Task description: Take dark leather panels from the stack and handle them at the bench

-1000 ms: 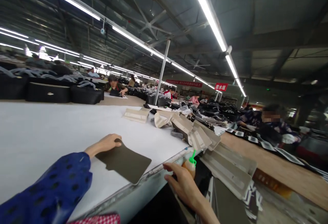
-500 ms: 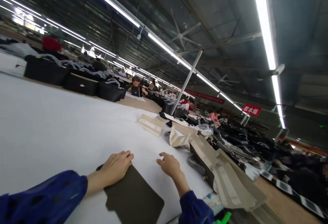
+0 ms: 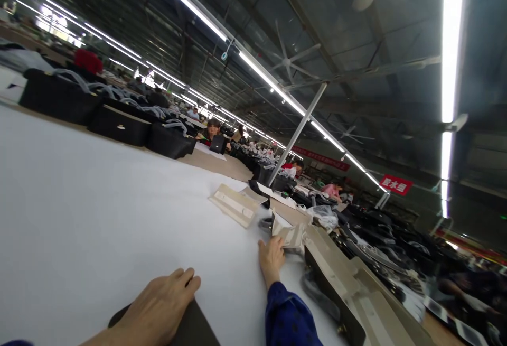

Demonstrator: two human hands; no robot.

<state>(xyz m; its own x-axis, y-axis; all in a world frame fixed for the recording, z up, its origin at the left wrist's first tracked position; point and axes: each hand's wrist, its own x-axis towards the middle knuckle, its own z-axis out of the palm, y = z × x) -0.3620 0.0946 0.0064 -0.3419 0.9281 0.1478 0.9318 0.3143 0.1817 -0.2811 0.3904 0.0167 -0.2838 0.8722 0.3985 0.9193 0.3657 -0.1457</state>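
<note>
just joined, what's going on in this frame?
A person works at a long white table in a bag workshop. The left hand lies flat on a dark olive panel at the near edge. The right hand reaches to a beige folded piece at the end of a row of beige panels; whether it grips it is unclear. Black bags line the far side.

A small red rectangular hanging sign point(image 3: 395, 184) at about three o'clock carries three white Chinese characters, too blurred here to read with certainty. A long red banner point(image 3: 321, 158) on the far wall, just right of centre toward two o'clock, bears a line of pale characters too small to make out. No other text, brand or number is legible.
</note>
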